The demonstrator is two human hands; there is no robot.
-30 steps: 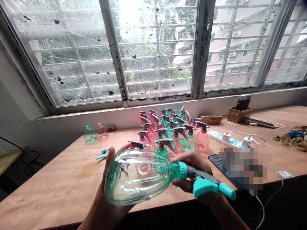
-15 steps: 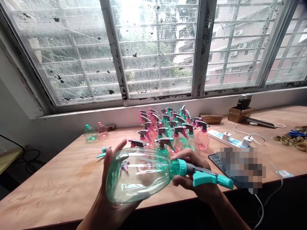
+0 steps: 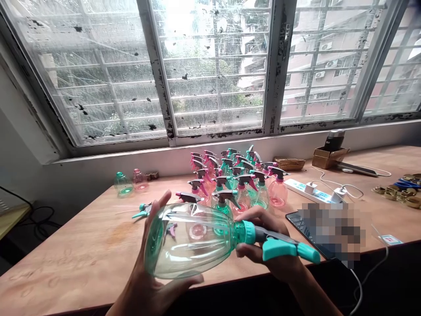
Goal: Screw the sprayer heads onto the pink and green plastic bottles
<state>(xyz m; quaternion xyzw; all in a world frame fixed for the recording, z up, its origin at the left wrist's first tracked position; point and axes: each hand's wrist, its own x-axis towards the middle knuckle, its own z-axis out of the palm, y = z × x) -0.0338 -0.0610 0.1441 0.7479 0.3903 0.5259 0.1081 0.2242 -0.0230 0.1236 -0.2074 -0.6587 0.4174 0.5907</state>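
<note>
A clear green spray bottle point(image 3: 194, 245) lies sideways in the air above the table's front edge, its spray head point(image 3: 286, 248) pointing right. My left hand point(image 3: 151, 263) cups the base of the bottle, fingers behind it and thumb beneath. At the neck, my right hand point(image 3: 269, 237) is closed around the turquoise collar point(image 3: 247, 232), with the trigger and nozzle sticking out past the fingers. Behind the held bottle stand several pink and green spray bottles point(image 3: 241, 195) with their heads on. A loose turquoise spray head point(image 3: 143, 210) lies left of my left hand.
Two headless bottles, one green point(image 3: 123, 184) and one pink point(image 3: 140, 180), stand at the back left. To the right are a power strip point(image 3: 309, 191), a dark tablet-like device point(image 3: 304, 228) partly blurred out, a cardboard box point(image 3: 324, 158) and trailing white cables.
The thumb of my left hand has come into view beneath the bottle. Bottle and right hand have barely shifted.
</note>
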